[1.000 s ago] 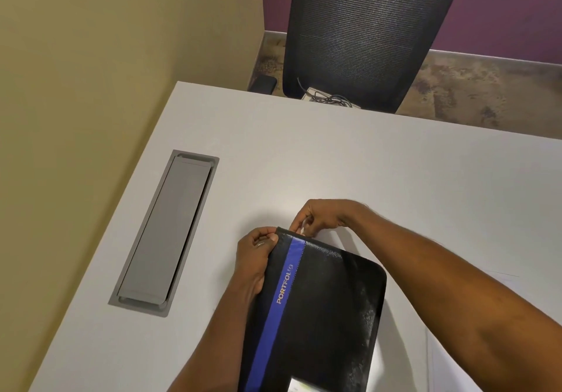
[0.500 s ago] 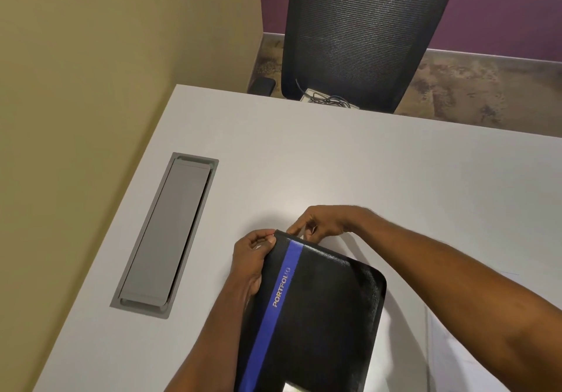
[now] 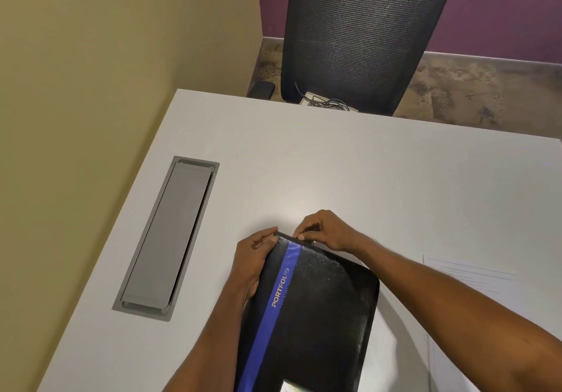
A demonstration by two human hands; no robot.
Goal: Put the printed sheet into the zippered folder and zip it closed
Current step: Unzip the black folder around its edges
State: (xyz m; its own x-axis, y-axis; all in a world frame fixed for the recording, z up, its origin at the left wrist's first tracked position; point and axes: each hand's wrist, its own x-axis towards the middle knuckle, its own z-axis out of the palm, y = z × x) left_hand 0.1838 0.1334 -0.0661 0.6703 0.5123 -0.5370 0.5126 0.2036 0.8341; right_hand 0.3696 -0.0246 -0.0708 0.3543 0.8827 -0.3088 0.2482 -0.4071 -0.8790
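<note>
On white table (image 3: 365,178), left hand (image 3: 254,257) gripping black folder (image 3: 319,315) corner, right hand (image 3: 325,230) pinching its top edge

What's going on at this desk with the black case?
A person is working on a black zippered folder lying on a white table. The left hand grips its far left corner, while the right hand pinches at the top edge, seemingly at the zipper pull. The printed sheet lies on the table to the right, not yet inside.
</note>
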